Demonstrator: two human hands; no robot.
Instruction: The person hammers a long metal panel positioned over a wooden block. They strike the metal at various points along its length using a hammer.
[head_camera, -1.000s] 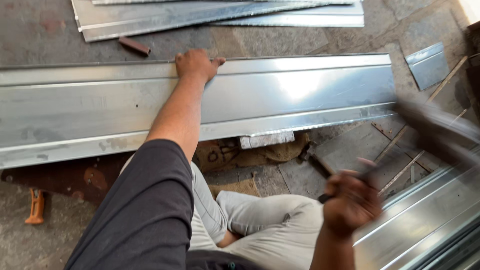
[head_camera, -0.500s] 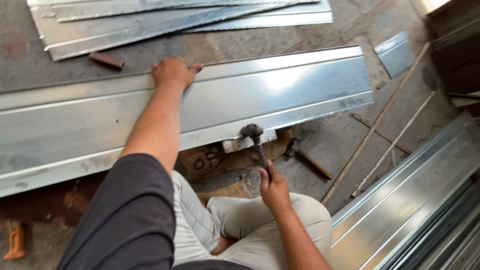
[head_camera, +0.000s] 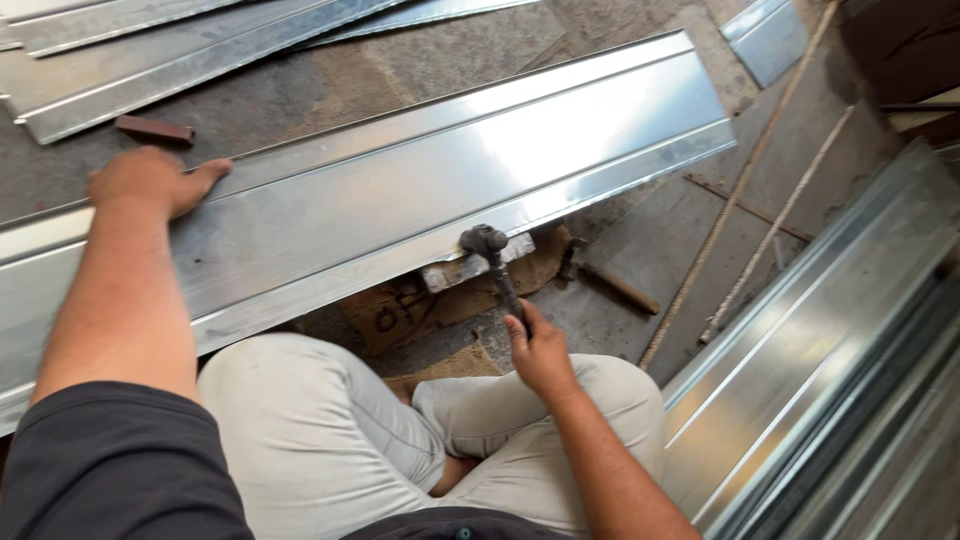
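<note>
Hammer (head_camera: 492, 258) in our right hand (head_camera: 541, 352), fingers closed round its handle, head resting on the near folded edge of the long metal sheet (head_camera: 420, 190), which runs left to right on the floor. Our left hand (head_camera: 150, 180) lies flat, fingers open, on its far left. A second hammer (head_camera: 605, 278) lies just right, rods (head_camera: 770, 230) beyond.

sheet metal panel (head_camera: 400, 190): shiny silver | hammer (head_camera: 487, 243): dark grey | trousers (head_camera: 330, 430): beige
</note>
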